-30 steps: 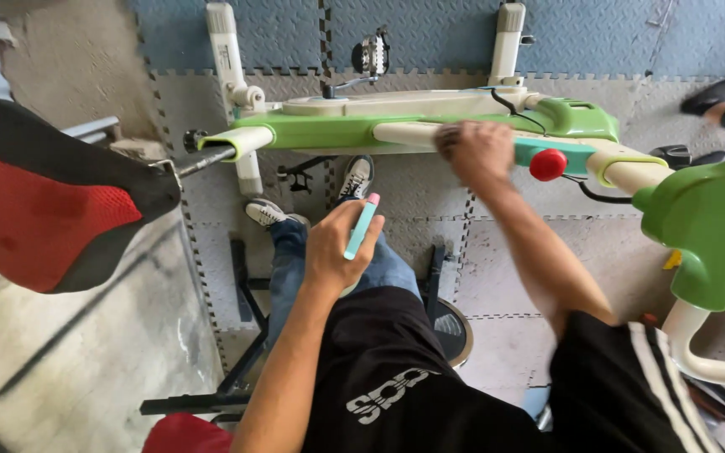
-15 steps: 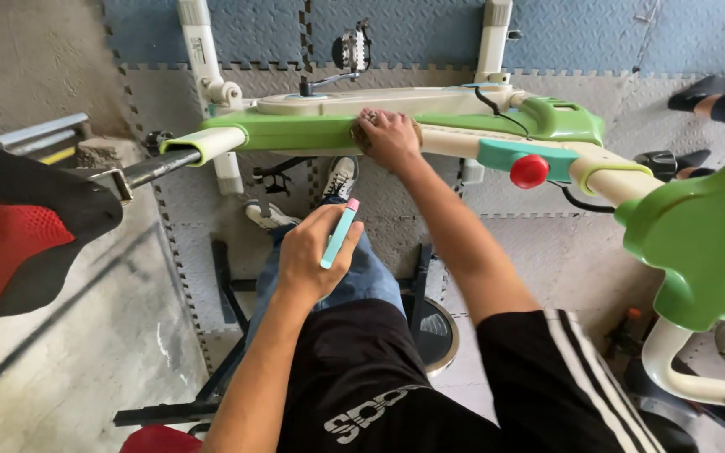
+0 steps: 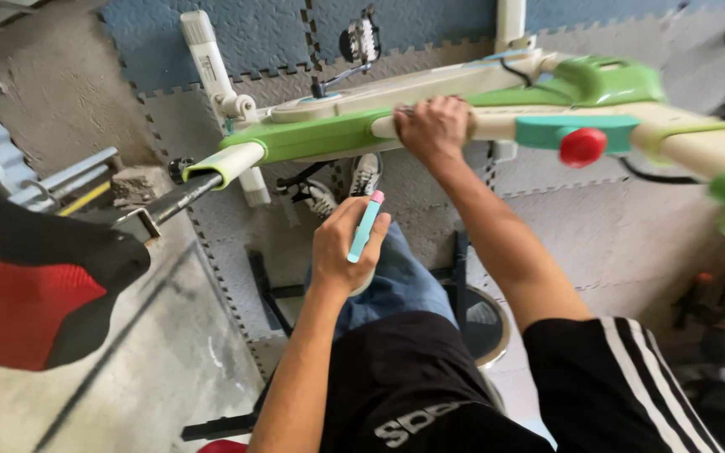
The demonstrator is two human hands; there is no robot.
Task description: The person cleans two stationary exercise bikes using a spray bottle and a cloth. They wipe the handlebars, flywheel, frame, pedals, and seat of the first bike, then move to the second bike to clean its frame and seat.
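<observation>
Teal slim tool (image 3: 363, 228) with pink tip in left hand (image 3: 341, 252).

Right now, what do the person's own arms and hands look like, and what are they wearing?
Both forearms are bare, with no gloves, watch or rings to be seen on the left hand or the right hand. The black short sleeve on the right arm carries white stripes. The left arm shows no sleeve in view.
</observation>
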